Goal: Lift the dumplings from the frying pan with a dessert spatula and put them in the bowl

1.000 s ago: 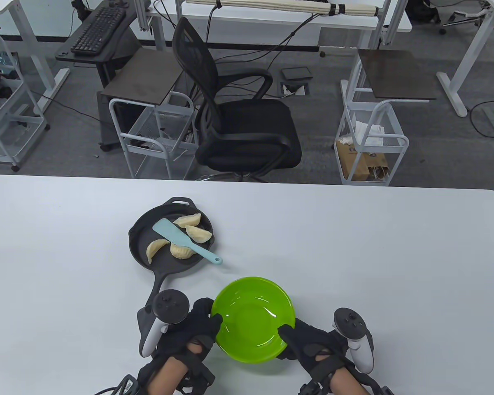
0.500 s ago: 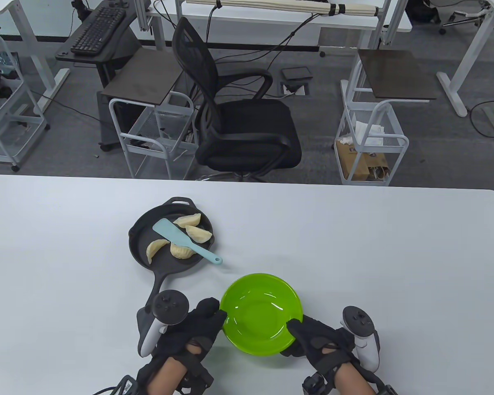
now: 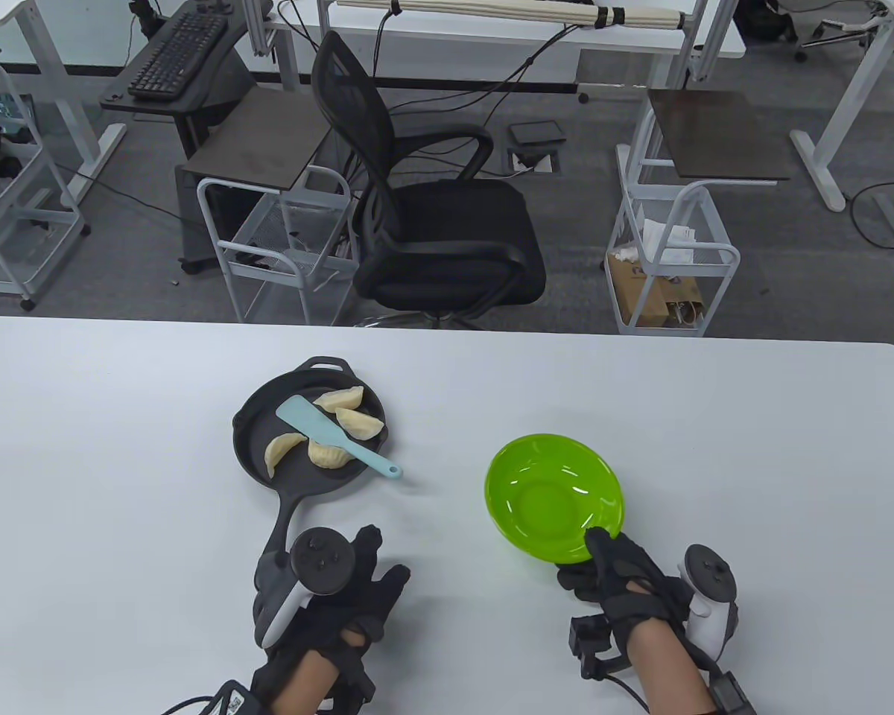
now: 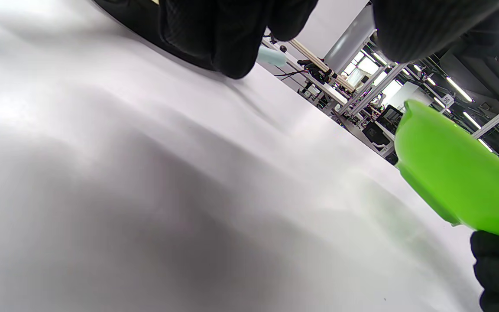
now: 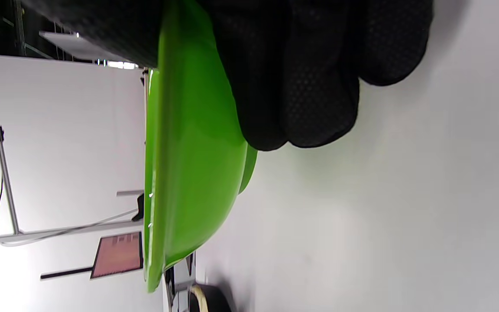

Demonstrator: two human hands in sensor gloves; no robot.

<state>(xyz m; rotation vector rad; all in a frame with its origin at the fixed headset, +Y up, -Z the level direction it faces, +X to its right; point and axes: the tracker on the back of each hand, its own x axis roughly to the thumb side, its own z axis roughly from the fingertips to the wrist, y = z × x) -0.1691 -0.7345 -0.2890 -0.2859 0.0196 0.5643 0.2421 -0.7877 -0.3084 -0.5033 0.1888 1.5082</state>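
A black frying pan (image 3: 257,432) sits left of centre on the white table and holds several pale dumplings (image 3: 279,452). A light blue dessert spatula (image 3: 335,436) lies across them, its handle poking over the pan's right rim. My right hand (image 3: 600,555) pinches the near rim of the green bowl (image 3: 555,495). Its thumb is inside the rim and its fingers (image 5: 310,86) are underneath. The bowl (image 4: 453,177) is empty and tilted, lifted off the table. My left hand (image 3: 376,566) hovers with fingers spread and holds nothing, beside the end of the pan handle (image 3: 287,514).
A black office chair (image 3: 432,223) and white wire carts (image 3: 670,253) stand beyond the table's far edge. The bowl hangs over bare tabletop (image 3: 715,447) to the right of the pan.
My left hand has let go of the bowl and spread its fingers. My right hand alone has carried the bowl to the right and farther from the near edge.
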